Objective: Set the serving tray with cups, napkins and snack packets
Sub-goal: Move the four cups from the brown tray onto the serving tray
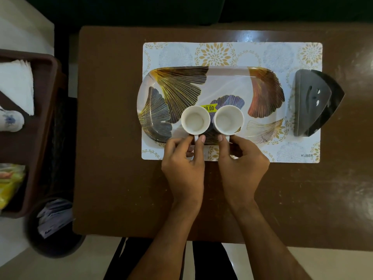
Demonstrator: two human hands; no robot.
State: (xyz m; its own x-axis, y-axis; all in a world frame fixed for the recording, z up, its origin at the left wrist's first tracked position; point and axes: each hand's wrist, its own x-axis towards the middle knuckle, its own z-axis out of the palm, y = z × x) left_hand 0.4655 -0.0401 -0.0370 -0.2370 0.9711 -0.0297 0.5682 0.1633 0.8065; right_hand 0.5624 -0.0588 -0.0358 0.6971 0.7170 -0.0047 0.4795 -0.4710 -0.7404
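Note:
A leaf-patterned serving tray (226, 81) lies on a floral placemat (232, 50) on the brown table. Two empty white cups stand side by side on the tray's near half. My left hand (182, 158) pinches the handle of the left cup (195, 121). The right cup (228, 120) is held the same way by my right hand (241, 160). White napkins (17, 81) and yellow snack packets (9, 184) lie in a brown crate (46, 138) at the far left.
A black napkin holder (314, 102) stands on the placemat right of the tray. A dark bin (52, 225) with paper scraps sits on the floor by the table's near left corner. A white and blue ceramic piece (10, 120) rests in the crate.

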